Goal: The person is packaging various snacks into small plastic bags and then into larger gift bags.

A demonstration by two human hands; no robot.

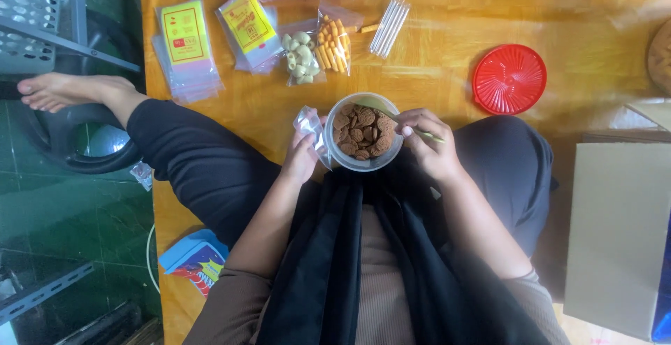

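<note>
Closest to me was my own black scarf hanging down over my lap, and right past it sat the round clear plastic tub of small brown round biscuits, parked between my knees at the edge of the orange wooden floor. That tub was pretty full, the biscuits piled every which way, each one a ridged little disc, darker brown in the grooves. My left hand was closed around a small clear plastic bag, crinkly and see-through, held just touching the tub's left rim. My right hand was pinched shut on a thin pale stick that reached in over the biscuits from the right side. So both hands were clamped on something, one each side of the tub.

Further out on the floor lay a small clear bag of orange stick snacks beside a bag of pale curled snacks, a bundle of thin clear tubes, two stacks of bags with yellow labels, and the round red plastic lid well off to the right. Plain cardboard box sat by my right knee.
</note>
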